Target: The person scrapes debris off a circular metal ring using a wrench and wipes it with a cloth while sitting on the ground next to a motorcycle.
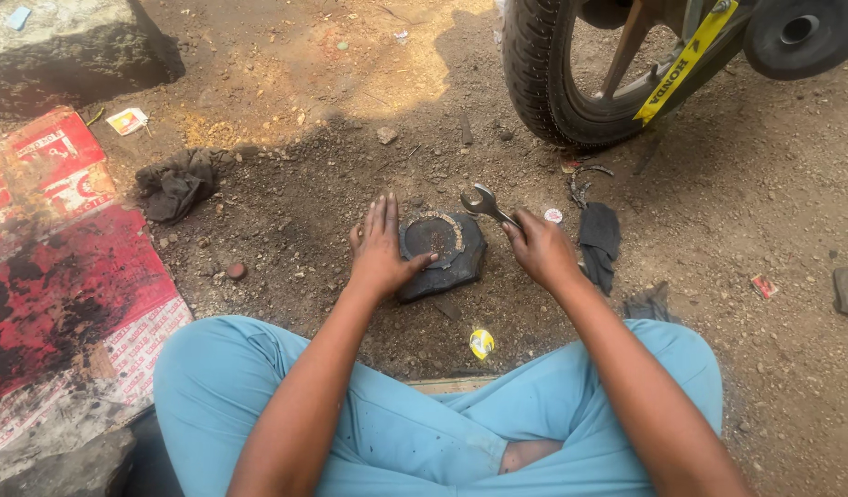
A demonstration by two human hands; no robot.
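Hiding wrench (pixel 484 204) handle, right hand (pixel 541 248); left hand (pixel 380 253) on dark part (pixel 442 253).

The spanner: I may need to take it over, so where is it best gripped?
Grip the spanner by its shank, coming from the right, as the right hand does. Its open jaw end points up-left, free above the dark round part.

Roadside repair spot: dirt ground (pixel 737 184), motorcycle wheel (pixel 543 74)
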